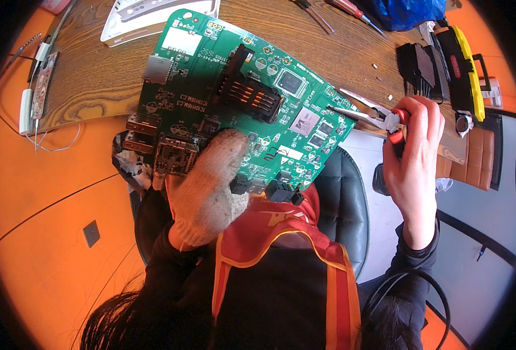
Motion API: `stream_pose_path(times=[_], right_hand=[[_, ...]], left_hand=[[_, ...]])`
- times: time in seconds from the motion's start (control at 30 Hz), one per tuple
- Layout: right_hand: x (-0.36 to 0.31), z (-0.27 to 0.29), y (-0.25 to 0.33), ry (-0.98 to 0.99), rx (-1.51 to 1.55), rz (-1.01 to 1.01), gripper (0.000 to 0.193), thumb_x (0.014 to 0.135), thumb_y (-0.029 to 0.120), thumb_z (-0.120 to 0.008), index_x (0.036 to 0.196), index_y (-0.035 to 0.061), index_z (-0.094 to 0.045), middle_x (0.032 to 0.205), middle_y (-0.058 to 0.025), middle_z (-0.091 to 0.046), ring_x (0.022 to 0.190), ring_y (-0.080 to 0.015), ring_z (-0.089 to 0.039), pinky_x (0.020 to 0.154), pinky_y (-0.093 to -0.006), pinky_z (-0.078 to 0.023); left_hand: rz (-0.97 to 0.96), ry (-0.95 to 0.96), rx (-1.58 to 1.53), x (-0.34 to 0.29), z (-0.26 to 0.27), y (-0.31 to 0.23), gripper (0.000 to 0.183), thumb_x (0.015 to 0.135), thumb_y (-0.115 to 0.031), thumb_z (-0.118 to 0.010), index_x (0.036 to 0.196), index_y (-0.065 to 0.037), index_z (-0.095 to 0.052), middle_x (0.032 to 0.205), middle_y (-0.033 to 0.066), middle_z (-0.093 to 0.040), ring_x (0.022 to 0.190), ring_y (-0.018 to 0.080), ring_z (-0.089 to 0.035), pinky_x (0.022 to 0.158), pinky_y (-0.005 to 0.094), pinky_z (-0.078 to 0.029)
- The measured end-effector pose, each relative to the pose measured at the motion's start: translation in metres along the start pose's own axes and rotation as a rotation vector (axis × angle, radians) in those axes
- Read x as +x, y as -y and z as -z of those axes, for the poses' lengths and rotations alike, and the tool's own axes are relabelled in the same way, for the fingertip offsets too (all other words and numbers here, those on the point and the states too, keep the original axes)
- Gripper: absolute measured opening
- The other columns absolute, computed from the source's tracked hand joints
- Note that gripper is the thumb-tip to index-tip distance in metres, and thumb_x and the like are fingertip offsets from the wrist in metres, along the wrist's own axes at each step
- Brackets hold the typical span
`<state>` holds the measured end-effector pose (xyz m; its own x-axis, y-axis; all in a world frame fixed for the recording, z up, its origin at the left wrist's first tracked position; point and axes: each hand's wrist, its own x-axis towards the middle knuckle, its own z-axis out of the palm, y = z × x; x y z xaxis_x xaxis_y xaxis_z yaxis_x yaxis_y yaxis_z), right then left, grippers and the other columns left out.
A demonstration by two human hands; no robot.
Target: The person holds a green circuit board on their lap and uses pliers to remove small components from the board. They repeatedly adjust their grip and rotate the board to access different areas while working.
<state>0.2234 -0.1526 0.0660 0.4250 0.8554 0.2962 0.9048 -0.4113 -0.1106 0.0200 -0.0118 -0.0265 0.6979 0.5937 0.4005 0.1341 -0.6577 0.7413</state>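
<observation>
My left hand [211,181], in a soiled pale knit glove, grips the lower left edge of a large green circuit board [258,137]. The board is held tilted over my lap and the table's near edge. It carries a black slotted card holder [249,96], a square grey chip [304,121] and metal ports [175,154] along its left side. My bare right hand [415,149] is closed around the red handles of long-nose pliers [392,121]. Their jaws are parted at the board's right edge, one tip overlapping the board; whether they pinch anything there I cannot tell.
On the wooden table [94,81] are a white plastic casing [158,14], a red screwdriver [351,9], a blue plastic bag [409,13] and small scraps. A yellow-and-black case [468,70] stands at the right. A narrow board with wires [45,84] lies at the left.
</observation>
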Motion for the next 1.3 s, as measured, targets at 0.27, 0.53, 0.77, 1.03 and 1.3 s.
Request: stream_pose_path(times=[0.27,0.53,0.77,1.03,1.3], right_hand=[[0.001,-0.005,0.001,0.044,0.053,-0.024,0.044,0.059,-0.013,-0.05,0.1,-0.0005,-0.044,0.096,-0.0168,-0.042,0.092,-0.0346,-0.04,0.082,-0.0411,-0.032],[0.001,-0.004,0.002,0.097,0.109,-0.027,0.042,0.058,-0.013,-0.05,0.098,-0.002,-0.045,0.092,-0.017,-0.042,0.09,-0.0349,-0.04,0.08,-0.0395,-0.034],[0.001,-0.006,0.004,0.061,0.066,-0.027,0.041,0.058,-0.012,-0.05,0.098,-0.0019,-0.045,0.091,-0.0169,-0.042,0.089,-0.0346,-0.04,0.079,-0.0394,-0.034],[0.0,-0.007,0.005,0.042,-0.053,-0.039,0.035,0.061,-0.009,-0.055,0.094,0.0008,-0.047,0.085,-0.0156,-0.046,0.082,-0.0342,-0.046,0.072,-0.0399,-0.039],[-0.001,-0.005,-0.001,0.164,0.094,-0.118,0.031,0.065,-0.008,-0.057,0.092,0.0026,-0.048,0.078,-0.0144,-0.049,0.074,-0.0325,-0.052,0.063,-0.038,-0.043]], left_hand=[[-0.04,-0.011,0.11,-0.003,0.005,-0.001,0.059,0.05,-0.013,-0.077,0.106,-0.011,-0.06,0.107,0.0012,-0.059,0.099,0.0196,-0.056,0.093,0.0342,-0.036],[-0.082,-0.06,0.167,-0.006,-0.002,0.003,0.059,0.051,-0.017,-0.078,0.107,-0.014,-0.06,0.106,-0.0012,-0.059,0.098,0.0193,-0.057,0.094,0.0352,-0.035],[-0.04,0.028,0.14,0.0,0.008,-0.001,0.058,0.051,-0.016,-0.078,0.106,-0.014,-0.06,0.105,-0.0002,-0.059,0.097,0.0205,-0.057,0.092,0.035,-0.037],[-0.016,0.059,0.088,0.001,0.008,-0.005,0.056,0.051,-0.012,-0.076,0.105,-0.014,-0.06,0.102,0.0017,-0.06,0.094,0.022,-0.058,0.089,0.0345,-0.039],[-0.011,0.06,0.077,0.003,0.007,-0.005,0.053,0.051,-0.009,-0.075,0.103,-0.012,-0.061,0.098,0.0048,-0.061,0.091,0.0244,-0.059,0.085,0.0338,-0.042]])
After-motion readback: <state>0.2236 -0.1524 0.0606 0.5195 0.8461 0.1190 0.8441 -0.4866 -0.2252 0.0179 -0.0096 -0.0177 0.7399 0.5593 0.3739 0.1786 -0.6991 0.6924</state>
